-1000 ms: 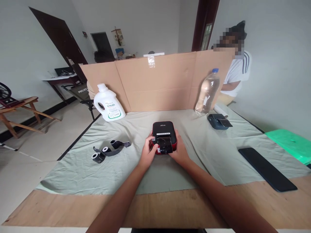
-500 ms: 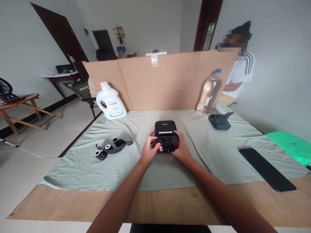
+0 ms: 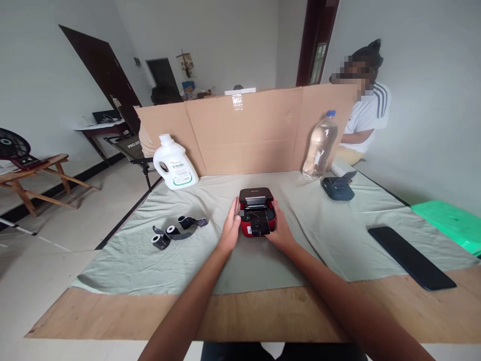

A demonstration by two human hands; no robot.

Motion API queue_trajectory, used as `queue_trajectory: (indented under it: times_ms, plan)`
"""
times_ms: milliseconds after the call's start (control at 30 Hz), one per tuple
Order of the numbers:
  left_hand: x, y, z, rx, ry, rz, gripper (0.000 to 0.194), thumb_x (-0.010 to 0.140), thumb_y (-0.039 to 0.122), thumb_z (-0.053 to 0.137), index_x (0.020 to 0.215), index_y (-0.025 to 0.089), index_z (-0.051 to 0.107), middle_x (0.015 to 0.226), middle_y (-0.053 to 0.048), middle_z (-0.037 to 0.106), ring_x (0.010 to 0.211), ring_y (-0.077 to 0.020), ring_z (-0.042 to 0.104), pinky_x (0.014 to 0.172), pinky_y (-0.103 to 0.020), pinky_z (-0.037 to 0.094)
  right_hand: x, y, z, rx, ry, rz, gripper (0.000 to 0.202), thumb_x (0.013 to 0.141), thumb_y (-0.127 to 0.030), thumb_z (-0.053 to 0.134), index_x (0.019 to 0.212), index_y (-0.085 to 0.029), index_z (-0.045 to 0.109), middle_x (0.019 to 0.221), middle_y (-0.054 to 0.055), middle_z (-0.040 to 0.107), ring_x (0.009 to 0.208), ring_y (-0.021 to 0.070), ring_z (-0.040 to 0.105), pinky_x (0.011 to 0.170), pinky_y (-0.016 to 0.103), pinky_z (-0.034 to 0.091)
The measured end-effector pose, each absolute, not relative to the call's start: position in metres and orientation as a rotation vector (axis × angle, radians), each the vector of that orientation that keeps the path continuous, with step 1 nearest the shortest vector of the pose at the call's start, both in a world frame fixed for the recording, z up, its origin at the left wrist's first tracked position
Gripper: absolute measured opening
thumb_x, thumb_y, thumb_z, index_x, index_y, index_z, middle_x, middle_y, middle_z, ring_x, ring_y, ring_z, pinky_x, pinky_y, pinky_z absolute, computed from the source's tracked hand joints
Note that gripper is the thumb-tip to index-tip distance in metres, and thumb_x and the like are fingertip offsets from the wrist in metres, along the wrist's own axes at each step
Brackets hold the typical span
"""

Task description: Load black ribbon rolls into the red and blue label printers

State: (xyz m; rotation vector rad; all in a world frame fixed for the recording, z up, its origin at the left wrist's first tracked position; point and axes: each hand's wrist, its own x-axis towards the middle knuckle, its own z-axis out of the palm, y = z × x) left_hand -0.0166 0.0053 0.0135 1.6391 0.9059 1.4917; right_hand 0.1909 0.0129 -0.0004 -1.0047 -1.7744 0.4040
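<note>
A small red and black label printer (image 3: 249,230) sits on the cloth in front of me, its black lid (image 3: 255,192) partly raised. Under the lid a silvery bar shows, and a dark strip of ribbon or labels hangs over the front edge. My left hand (image 3: 230,228) is pressed along the printer's left side, its fingers straight and together. On the right side my right hand (image 3: 281,229) grips the casing; some of its fingers are hidden behind it. Several black rolls (image 3: 171,231), with loose tails, lie to the left of the printer.
A white jug (image 3: 175,165) and a clear bottle (image 3: 320,145) stand before the cardboard screen (image 3: 244,133). To the right are a dark device (image 3: 337,188), a black phone-like slab (image 3: 411,256) and a green stool (image 3: 443,220). A person (image 3: 370,113) sits beyond the screen.
The printer's lid has tilted up, baring the silvery bar inside. My left hand has drawn back from the printer's front onto its left side. The view has shifted slightly.
</note>
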Motion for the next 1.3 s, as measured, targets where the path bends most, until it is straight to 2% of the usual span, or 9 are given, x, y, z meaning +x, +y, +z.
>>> queue_trajectory:
  times_ms: [167, 367, 467, 533, 633, 800, 900, 1100, 1300]
  plan:
    - [-0.015, 0.031, 0.040, 1.648, 0.948, 1.469, 0.073, 0.102, 0.063, 0.039, 0.165, 0.033, 0.017, 0.171, -0.001, 0.019, 0.159, -0.0207, 0.016, 0.132, -0.038, 0.010, 0.193, 0.013, -0.003, -0.967, -1.770, 0.434, 0.099, 0.088, -0.048, 0.069, 0.164, -0.037, 0.006, 0.160, 0.008, 0.041, 0.140, 0.0430, 0.045, 0.114, 0.067, 0.038]
    - [-0.007, 0.037, 0.059, 1.589, 1.089, 1.442, 0.074, 0.101, 0.063, 0.039, 0.164, 0.030, 0.019, 0.171, -0.003, 0.023, 0.158, -0.0215, 0.021, 0.130, -0.038, 0.018, 0.196, 0.009, 0.001, -0.969, -1.797, 0.522, 0.100, 0.088, -0.052, 0.070, 0.163, -0.043, 0.004, 0.161, 0.004, 0.040, 0.140, 0.0392, 0.045, 0.115, 0.062, 0.040]
    - [-0.009, 0.033, 0.064, 1.669, 1.226, 1.493, 0.056, 0.103, 0.053, 0.042, 0.154, 0.028, 0.043, 0.162, -0.008, 0.043, 0.151, -0.0237, 0.038, 0.125, -0.043, 0.030, 0.197, 0.007, 0.004, -0.979, -1.796, 0.537, 0.100, 0.089, -0.048, 0.070, 0.162, -0.045, 0.003, 0.162, 0.002, 0.039, 0.140, 0.0390, 0.045, 0.114, 0.062, 0.040]
    - [-0.013, 0.040, 0.073, 1.895, 1.338, 1.434, 0.038, 0.100, 0.044, 0.050, 0.128, 0.025, 0.066, 0.143, -0.009, 0.063, 0.136, -0.0253, 0.055, 0.117, -0.042, 0.040, 0.197, 0.007, 0.004, -0.993, -1.789, 0.539, 0.098, 0.089, -0.045, 0.069, 0.162, -0.046, 0.004, 0.162, 0.001, 0.039, 0.140, 0.0390, 0.045, 0.114, 0.062, 0.040]
    - [-0.013, 0.062, 0.096, 2.292, 1.399, 0.903, 0.022, 0.091, 0.030, 0.059, 0.104, 0.026, 0.076, 0.112, -0.004, 0.077, 0.106, -0.0233, 0.070, 0.102, -0.036, 0.050, 0.197, 0.008, 0.004, -0.995, -1.775, 0.548, 0.097, 0.088, -0.041, 0.070, 0.163, -0.042, 0.009, 0.160, 0.004, 0.042, 0.140, 0.0387, 0.046, 0.114, 0.060, 0.040]
    - [0.019, 0.093, 0.130, 2.504, 1.349, -0.110, 0.031, 0.075, 0.021, 0.069, 0.104, 0.026, 0.079, 0.102, -0.003, 0.079, 0.091, -0.0238, 0.072, 0.079, -0.028, 0.051, 0.199, 0.011, 0.001, -1.006, -1.767, 0.559, 0.095, 0.084, -0.042, 0.072, 0.162, -0.028, 0.021, 0.156, 0.014, 0.046, 0.138, 0.0408, 0.047, 0.112, 0.062, 0.040]
    - [0.038, 0.096, 0.138, 2.498, 1.399, -0.248, 0.038, 0.069, 0.013, 0.069, 0.105, 0.020, 0.079, 0.105, -0.010, 0.077, 0.088, -0.0257, 0.071, 0.069, -0.029, 0.049, 0.200, 0.014, -0.002, -0.996, -1.772, 0.550, 0.094, 0.084, -0.041, 0.072, 0.162, -0.027, 0.022, 0.155, 0.015, 0.046, 0.137, 0.0395, 0.047, 0.112, 0.060, 0.040]
    - [0.013, 0.071, 0.157, 2.598, 1.237, 0.222, 0.027, 0.066, 0.015, 0.067, 0.092, 0.017, 0.076, 0.093, -0.006, 0.074, 0.081, -0.0214, 0.067, 0.067, -0.028, 0.047, 0.201, 0.016, -0.007, -1.002, -1.796, 0.519, 0.088, 0.086, -0.035, 0.065, 0.163, -0.027, 0.022, 0.159, 0.014, 0.042, 0.140, 0.0371, 0.046, 0.113, 0.060, 0.041]
    - [-0.100, 0.026, 0.156, 1.872, 1.478, 1.108, 0.033, 0.069, 0.029, 0.070, 0.099, 0.018, 0.069, 0.100, -0.004, 0.072, 0.070, -0.0138, 0.063, 0.063, -0.025, 0.049, 0.198, 0.015, 0.000, -1.016, -1.770, 0.534, 0.091, 0.085, -0.046, 0.072, 0.162, -0.027, 0.026, 0.156, 0.013, 0.045, 0.141, 0.0357, 0.045, 0.116, 0.059, 0.040]
